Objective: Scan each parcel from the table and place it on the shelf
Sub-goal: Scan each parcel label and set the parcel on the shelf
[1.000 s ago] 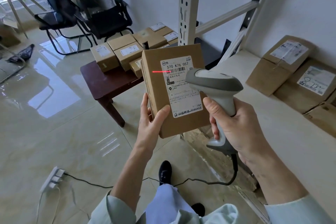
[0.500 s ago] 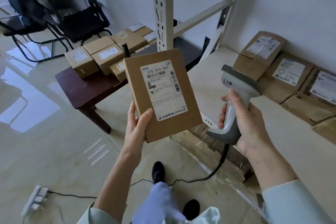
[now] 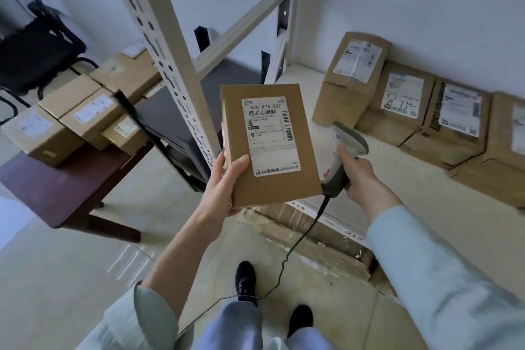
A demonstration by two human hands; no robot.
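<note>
My left hand (image 3: 224, 182) grips a flat brown parcel (image 3: 298, 185) by its lower left corner, its white label facing me. The parcel hangs upright in front of the shelf's front edge. My right hand (image 3: 359, 179) holds a grey corded barcode scanner (image 3: 345, 150) just right of the parcel, low over the shelf board (image 3: 397, 179), with its head turned away from the label. Several labelled cardboard parcels (image 3: 400, 102) lean in a row against the wall at the back of the shelf. More small parcels (image 3: 85, 113) sit on the dark wooden table (image 3: 62, 187) to the left.
A perforated metal upright (image 3: 167, 65) of the shelf rises between the table and the held parcel, with a diagonal brace behind it. Black chairs (image 3: 31, 45) stand at the far left. The scanner cable (image 3: 298, 241) trails down past my feet. Wrapped cardboard lies under the shelf.
The red scan line on the label has gone. My right hand has drawn the scanner away to the right and lower. The parcel has moved right, toward the shelf.
</note>
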